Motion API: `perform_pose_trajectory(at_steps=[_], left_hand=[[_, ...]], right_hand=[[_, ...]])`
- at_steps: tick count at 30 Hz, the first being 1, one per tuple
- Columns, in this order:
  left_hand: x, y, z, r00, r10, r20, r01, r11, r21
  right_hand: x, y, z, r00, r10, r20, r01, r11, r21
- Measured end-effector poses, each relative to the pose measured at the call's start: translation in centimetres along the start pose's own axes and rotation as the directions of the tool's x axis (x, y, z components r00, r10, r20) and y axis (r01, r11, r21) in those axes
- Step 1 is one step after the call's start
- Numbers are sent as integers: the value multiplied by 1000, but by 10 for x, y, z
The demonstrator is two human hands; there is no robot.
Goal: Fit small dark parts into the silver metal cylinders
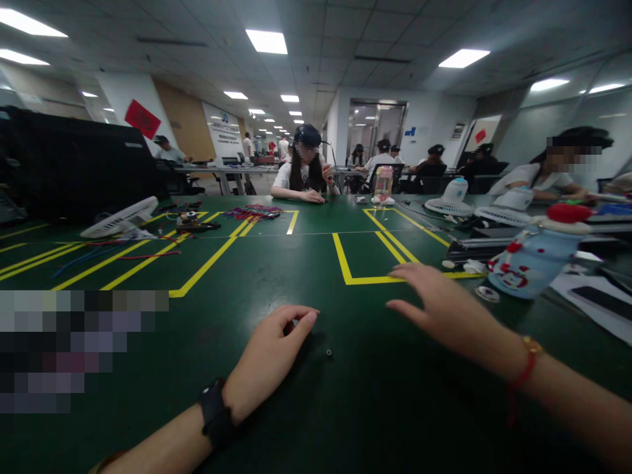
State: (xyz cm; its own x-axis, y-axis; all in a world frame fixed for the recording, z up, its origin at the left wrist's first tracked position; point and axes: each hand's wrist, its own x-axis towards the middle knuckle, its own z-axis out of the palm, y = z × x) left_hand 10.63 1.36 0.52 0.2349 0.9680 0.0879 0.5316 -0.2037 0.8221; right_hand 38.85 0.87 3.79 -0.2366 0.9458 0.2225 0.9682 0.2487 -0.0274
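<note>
On the green table, my left hand (pixel 274 352) rests with thumb and index finger brought together in a pinch. Anything between those fingertips is hidden or too small to make out. Just right of it lies a small dark ring-shaped piece, like a nut (pixel 328 353), touched by neither hand. My right hand (pixel 437 306) is open and slightly blurred, with thumb and fingers apart and nothing in them. It hovers over the table near a yellow tape line (pixel 370 281). To its right lies a white tape roll (pixel 488 293).
A light-blue bottle with a red top (pixel 536 253) stands at the right, near a dark phone (pixel 605 299). Tangled wires (pixel 257 212) and a white fan (pixel 121 218) lie at the far left. A person (pixel 303 171) sits opposite; another works at the right.
</note>
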Motion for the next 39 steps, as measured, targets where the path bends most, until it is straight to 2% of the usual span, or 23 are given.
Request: perform_pose_trajectory(at_steps=[1,2,3,5,7,10,12,13,15,18,21,23,27,31,34,37,39], left_hand=[[1,-1,0,1000,5,-10,-5,1000,-7],[1,-2,1,1000,14,-20,-14,1000,-12],[2,-2,1,999,23,-29,-23,1000,-16],[3,-3,2,999,35,-40,-36,999,-14],[2,-3,2,999,30,-41,-30,1000,-6],[1,-2,1,999,24,-21,-24,1000,-3],[0,-1,1,1000,22,-12,-22,1000,-1],[0,-1,1,1000,22,-13,-22,1000,2],[0,-2,2,999,26,-21,-26,1000,9],[2,-3,4,998,42,-40,-41,999,16],[3,-3,5,997,44,-58,-43,999,22],[4,-2,6,997,40,-66,-38,999,25],[4,-2,6,996,38,-77,-36,999,24],[3,-4,4,994,25,-105,-22,999,27],[3,-6,2,992,14,-126,-11,1000,21],[3,-7,1,991,7,-132,-7,1000,6],[2,-7,1,991,3,-131,-4,1000,-7]], right_hand=[[-3,-25,8,986,-162,-38,166,975,147],[-7,-48,17,960,-274,-46,277,929,246],[-10,-67,25,932,-358,-58,358,878,319],[-12,-87,37,902,-430,-47,412,822,393],[-11,-83,39,920,-388,-46,370,827,422],[-3,-49,28,980,-182,-75,196,868,457],[3,-31,19,991,-90,-96,125,877,464],[6,-27,18,990,-94,-106,132,876,464],[9,-31,22,975,-185,-124,221,865,450],[10,-54,38,906,-409,-103,415,819,396],[7,-69,49,855,-515,-70,496,769,404],[6,-70,50,866,-493,-82,477,768,427],[15,-65,50,922,-346,-174,388,827,408],[35,-75,59,900,-408,-155,435,819,373],[34,-78,60,895,-419,-150,443,809,386],[19,-60,45,916,-353,-190,401,817,415],[8,-34,28,947,-196,-253,295,844,449]])
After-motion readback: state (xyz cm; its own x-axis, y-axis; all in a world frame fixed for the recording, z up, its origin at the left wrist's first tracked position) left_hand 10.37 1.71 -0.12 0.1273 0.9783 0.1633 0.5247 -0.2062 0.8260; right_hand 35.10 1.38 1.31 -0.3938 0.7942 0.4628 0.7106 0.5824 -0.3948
